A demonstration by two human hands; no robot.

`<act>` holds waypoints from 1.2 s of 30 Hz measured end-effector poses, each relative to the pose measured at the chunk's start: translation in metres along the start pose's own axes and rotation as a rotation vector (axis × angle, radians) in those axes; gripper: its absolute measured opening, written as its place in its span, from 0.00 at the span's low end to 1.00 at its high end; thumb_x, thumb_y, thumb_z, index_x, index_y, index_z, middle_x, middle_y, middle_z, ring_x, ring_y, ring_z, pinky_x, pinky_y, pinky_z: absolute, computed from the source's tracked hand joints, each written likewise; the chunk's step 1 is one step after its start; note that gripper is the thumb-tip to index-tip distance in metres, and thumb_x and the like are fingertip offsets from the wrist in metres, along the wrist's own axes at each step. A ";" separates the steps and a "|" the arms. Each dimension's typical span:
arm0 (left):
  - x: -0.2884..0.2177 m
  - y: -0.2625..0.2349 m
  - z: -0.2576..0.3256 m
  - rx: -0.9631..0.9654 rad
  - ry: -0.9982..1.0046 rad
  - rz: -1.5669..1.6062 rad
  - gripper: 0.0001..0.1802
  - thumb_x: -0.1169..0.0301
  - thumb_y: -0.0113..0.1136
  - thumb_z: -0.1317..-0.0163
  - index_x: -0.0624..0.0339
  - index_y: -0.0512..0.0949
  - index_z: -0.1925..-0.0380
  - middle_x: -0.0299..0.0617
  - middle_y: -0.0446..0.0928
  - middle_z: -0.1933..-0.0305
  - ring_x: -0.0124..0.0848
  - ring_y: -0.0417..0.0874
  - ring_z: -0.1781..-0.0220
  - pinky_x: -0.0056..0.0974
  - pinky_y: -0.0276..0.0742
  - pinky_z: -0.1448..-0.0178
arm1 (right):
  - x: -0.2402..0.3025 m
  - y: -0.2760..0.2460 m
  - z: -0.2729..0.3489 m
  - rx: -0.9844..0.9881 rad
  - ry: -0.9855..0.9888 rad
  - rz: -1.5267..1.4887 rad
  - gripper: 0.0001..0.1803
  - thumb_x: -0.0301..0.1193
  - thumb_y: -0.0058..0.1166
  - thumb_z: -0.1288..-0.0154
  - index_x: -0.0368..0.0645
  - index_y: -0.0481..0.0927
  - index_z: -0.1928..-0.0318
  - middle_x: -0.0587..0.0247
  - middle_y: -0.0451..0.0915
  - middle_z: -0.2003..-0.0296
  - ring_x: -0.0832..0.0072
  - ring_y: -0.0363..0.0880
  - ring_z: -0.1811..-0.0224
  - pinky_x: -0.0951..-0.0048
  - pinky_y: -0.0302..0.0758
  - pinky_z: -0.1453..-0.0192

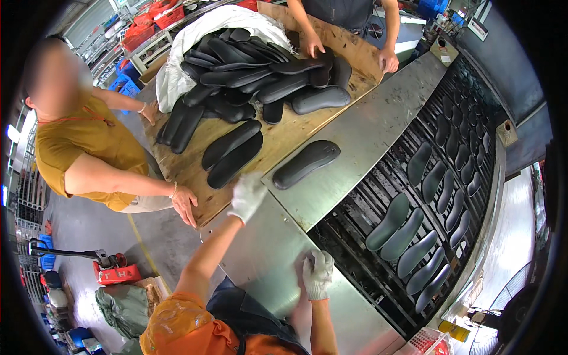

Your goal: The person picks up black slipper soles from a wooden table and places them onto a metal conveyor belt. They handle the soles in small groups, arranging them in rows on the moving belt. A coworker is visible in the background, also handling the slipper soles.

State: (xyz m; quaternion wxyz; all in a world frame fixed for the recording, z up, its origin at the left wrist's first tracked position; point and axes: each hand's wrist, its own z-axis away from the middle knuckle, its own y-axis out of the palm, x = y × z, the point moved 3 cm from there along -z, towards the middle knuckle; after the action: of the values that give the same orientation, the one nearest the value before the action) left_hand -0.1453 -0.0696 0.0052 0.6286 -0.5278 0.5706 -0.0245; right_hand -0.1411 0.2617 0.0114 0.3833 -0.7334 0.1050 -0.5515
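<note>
My left hand (247, 195), in a white knit glove, is smeared by motion above the near corner of the wooden board. Just beyond it lie two black shoe soles (235, 151) side by side. To its right a single black sole (307, 164) rests on the metal ledge (355, 145). With its gloved fingers curled in, my right hand (318, 273) is over the metal table (266, 248), and no object shows in it. A large heap of black soles (254, 71) covers the far part of the wooden board (278, 133).
On the right, rows of soles (408, 234) lie on a slatted conveyor (355, 266). A co-worker in a mustard shirt (100, 151) has both hands at the board's left side. Another person's hand (315, 44) touches the heap. A white sack (171, 77) lies behind the soles.
</note>
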 end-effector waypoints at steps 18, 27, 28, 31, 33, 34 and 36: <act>0.077 -0.084 -0.127 0.297 -0.214 -0.569 0.44 0.51 0.70 0.49 0.49 0.71 0.31 0.52 0.74 0.36 0.55 0.75 0.38 0.53 0.75 0.34 | 0.110 0.132 -0.270 0.174 0.541 0.469 0.56 0.45 0.71 0.44 0.50 0.54 0.21 0.28 0.52 0.25 0.42 0.58 0.24 0.44 0.67 0.30; 0.075 -0.083 -0.111 0.389 -0.248 -0.304 0.34 0.59 0.59 0.44 0.53 0.74 0.34 0.57 0.80 0.42 0.54 0.81 0.40 0.51 0.75 0.35 | 0.077 0.112 -0.240 0.108 0.633 -0.290 0.47 0.21 0.61 0.52 0.43 0.64 0.27 0.42 0.77 0.41 0.55 0.78 0.40 0.61 0.76 0.37; 0.077 -0.084 -0.104 0.410 -0.254 -0.268 0.35 0.59 0.59 0.44 0.54 0.74 0.34 0.58 0.80 0.41 0.54 0.81 0.40 0.51 0.76 0.35 | 0.073 0.116 -0.230 0.151 0.672 -0.440 0.44 0.20 0.61 0.53 0.42 0.68 0.30 0.44 0.80 0.45 0.57 0.81 0.44 0.62 0.77 0.39; 0.056 -0.080 -0.094 0.527 -0.367 -0.049 0.38 0.59 0.57 0.45 0.59 0.72 0.32 0.62 0.79 0.39 0.57 0.80 0.36 0.48 0.74 0.31 | 0.053 0.143 -0.182 0.245 0.653 -0.941 0.30 0.16 0.58 0.52 0.30 0.77 0.43 0.55 0.85 0.57 0.66 0.85 0.57 0.66 0.82 0.48; 0.085 -0.065 -0.076 0.536 -0.364 0.000 0.40 0.61 0.59 0.46 0.66 0.70 0.31 0.66 0.79 0.39 0.55 0.80 0.35 0.47 0.72 0.30 | 0.063 0.177 -0.151 0.241 0.700 -1.063 0.26 0.17 0.61 0.50 0.28 0.78 0.46 0.57 0.86 0.59 0.67 0.85 0.59 0.67 0.81 0.49; 0.092 -0.055 -0.063 0.499 -0.352 0.137 0.42 0.61 0.60 0.47 0.72 0.69 0.32 0.70 0.77 0.38 0.54 0.79 0.33 0.45 0.71 0.28 | 0.061 0.183 -0.140 0.224 0.650 -0.706 0.32 0.28 0.67 0.49 0.37 0.78 0.41 0.53 0.86 0.60 0.64 0.86 0.57 0.66 0.80 0.48; 0.120 -0.047 -0.031 0.487 -0.532 0.398 0.27 0.72 0.60 0.43 0.75 0.77 0.43 0.51 0.85 0.50 0.37 0.85 0.49 0.40 0.78 0.41 | 0.092 0.173 -0.142 0.265 0.682 -0.457 0.35 0.31 0.69 0.49 0.38 0.75 0.38 0.53 0.85 0.60 0.65 0.86 0.57 0.66 0.80 0.48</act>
State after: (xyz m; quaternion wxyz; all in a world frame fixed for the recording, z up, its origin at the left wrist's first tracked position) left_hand -0.1000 -0.1865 -0.0390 0.8532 -0.2310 0.4568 0.1005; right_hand -0.1868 0.0267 -0.0250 0.2857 -0.4580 -0.0115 -0.8417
